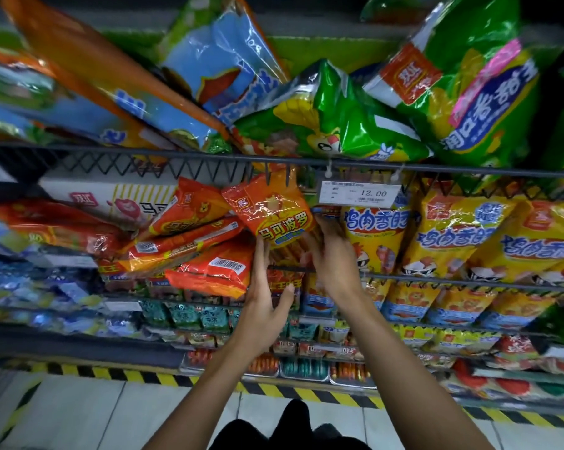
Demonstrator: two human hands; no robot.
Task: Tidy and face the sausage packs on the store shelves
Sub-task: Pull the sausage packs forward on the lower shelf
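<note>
Both-handed, left hand [263,298] and right hand [334,254] hold orange sausage pack [271,211].

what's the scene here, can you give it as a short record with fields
setting: store shelves with wire rails, seen from above
held item: orange sausage pack, upright, label facing out
left hand: left hand, straight fingers touching the pack's lower left edge
right hand: right hand, fingers curled round the pack's right side
left of it: orange packs lying tilted in a loose pile
right of it: yellow packs standing in a row
price tag: price tag on the rail, reads 12.00
shelf above: green packs, leaning
</note>
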